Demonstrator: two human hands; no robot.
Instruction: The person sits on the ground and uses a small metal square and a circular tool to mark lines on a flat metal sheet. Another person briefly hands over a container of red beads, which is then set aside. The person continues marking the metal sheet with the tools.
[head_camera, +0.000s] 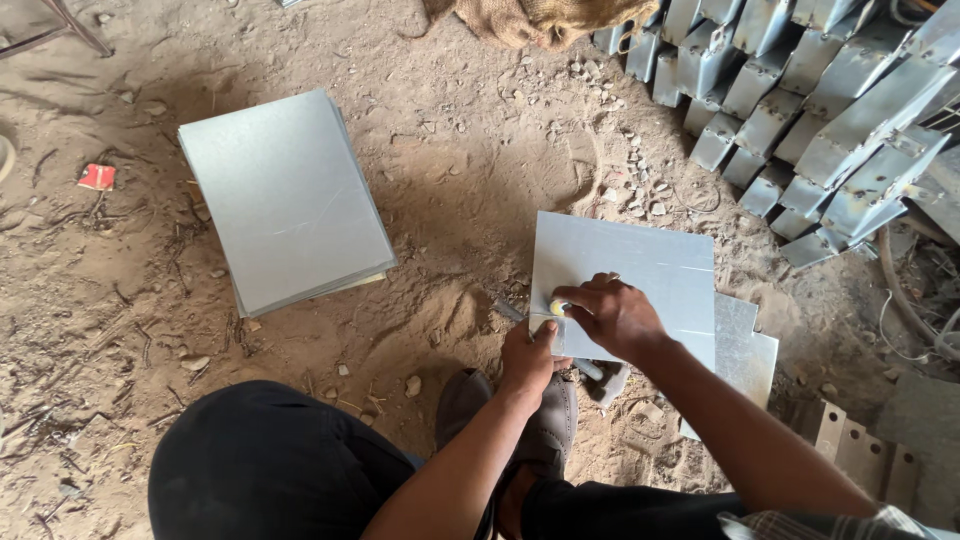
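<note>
From the head camera, a metal sheet lies flat on the dirt floor, right of centre and near the person's shoe. The left hand presses on the sheet's near left corner, fingers together around a small metal piece. The right hand rests on the sheet just beside it, fingers curled shut on a small yellowish marker. A stack of sheets lies to the left, well apart. Folded metal parts are piled at the far right.
</note>
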